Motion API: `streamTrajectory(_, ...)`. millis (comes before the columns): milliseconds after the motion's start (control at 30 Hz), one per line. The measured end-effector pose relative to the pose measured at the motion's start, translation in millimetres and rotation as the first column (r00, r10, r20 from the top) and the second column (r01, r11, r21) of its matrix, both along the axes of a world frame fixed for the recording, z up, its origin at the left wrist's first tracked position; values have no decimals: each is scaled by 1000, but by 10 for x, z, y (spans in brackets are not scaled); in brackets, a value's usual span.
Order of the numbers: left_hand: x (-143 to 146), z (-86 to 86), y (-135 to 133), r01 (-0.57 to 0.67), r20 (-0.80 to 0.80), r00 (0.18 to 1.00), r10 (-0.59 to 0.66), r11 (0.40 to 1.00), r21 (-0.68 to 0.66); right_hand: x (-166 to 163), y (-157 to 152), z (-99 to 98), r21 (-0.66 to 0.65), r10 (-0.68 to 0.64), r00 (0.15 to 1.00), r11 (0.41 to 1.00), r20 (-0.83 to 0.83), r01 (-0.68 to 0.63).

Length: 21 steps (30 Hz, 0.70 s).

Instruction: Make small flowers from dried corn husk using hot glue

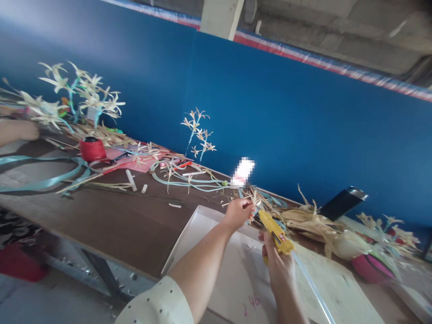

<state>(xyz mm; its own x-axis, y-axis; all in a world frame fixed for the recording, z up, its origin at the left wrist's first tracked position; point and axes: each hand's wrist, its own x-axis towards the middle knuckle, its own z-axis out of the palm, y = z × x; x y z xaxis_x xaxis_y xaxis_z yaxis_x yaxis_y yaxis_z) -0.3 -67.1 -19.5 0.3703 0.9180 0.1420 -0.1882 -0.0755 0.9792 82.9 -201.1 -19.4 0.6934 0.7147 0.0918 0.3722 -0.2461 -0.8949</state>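
My right hand (pixel 274 260) is wrapped round a yellow glue gun (pixel 276 232), its nozzle pointing up and left, a clear glue stick trailing back from it. My left hand (pixel 239 212) is closed in a pinch on a small straw flower piece (pixel 255 203), right at the gun's nozzle. Both hands hover over the far edge of a white board (pixel 216 256) lying on the brown table (pixel 111 220).
Dried husk strips (pixel 310 220) and a black cylinder (pixel 342 203) lie to the right. Straw flowers (pixel 197 132) stand against the blue wall. A red thread spool (pixel 92 148), teal ribbon (pixel 43 182) and white glue sticks (pixel 131 180) lie left. Another person's hand (pixel 18 130) shows at far left.
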Motion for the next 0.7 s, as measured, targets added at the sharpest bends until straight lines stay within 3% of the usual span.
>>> streamTrajectory(300, 10, 26, 0, -27, -1, 1000, 27, 1000, 7, -2, -14, -5, 195, 133, 981, 975, -143, -104)
streamTrajectory(700, -22, 76, -48, -14, -40, 999, 14, 1000, 13, -2, -1, -18, 88, 55, 989, 995, -136, -43)
